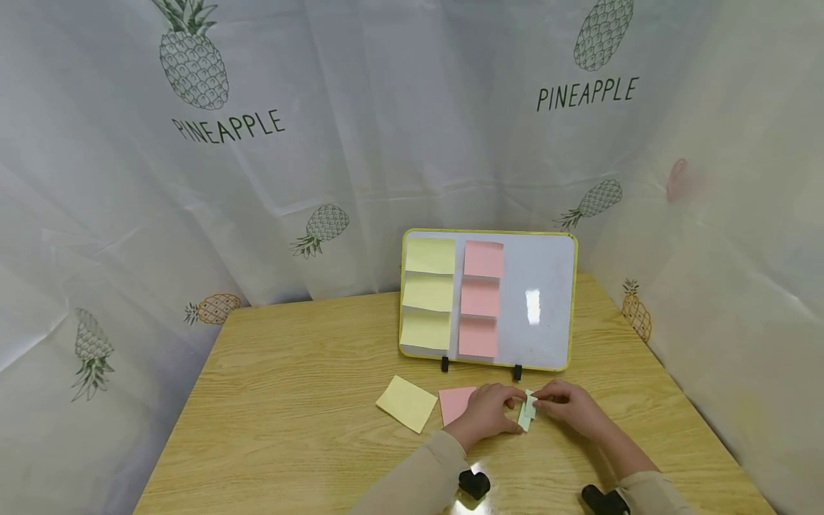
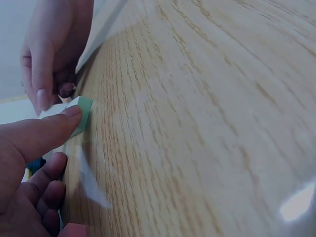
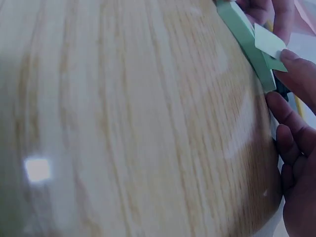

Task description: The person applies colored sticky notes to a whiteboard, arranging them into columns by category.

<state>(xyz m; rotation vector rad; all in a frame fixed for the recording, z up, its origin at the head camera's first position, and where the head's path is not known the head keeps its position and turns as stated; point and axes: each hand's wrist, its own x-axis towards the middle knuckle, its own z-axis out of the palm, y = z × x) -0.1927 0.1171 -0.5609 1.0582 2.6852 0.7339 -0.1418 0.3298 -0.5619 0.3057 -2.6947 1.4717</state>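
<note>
A pad of pale green sticky notes (image 1: 525, 420) stands on edge above the table, between both hands. My left hand (image 1: 491, 413) grips the pad, its thumb pressing the near side in the left wrist view. From the right, my right hand (image 1: 575, 409) pinches a green sheet (image 3: 269, 42) that sticks out at an angle from the pad. A pink sticky pad (image 1: 454, 405) lies partly hidden behind the left hand, and a yellow sticky pad (image 1: 407, 404) lies further left.
Behind the hands, a yellow-framed whiteboard (image 1: 537, 286) leans on a stand with black feet (image 1: 518, 373). Three yellow notes (image 1: 428, 292) fill its left column, and three pink notes (image 1: 480, 297) the middle one. Pineapple-print curtains (image 1: 412, 143) surround the wooden table (image 1: 290, 408).
</note>
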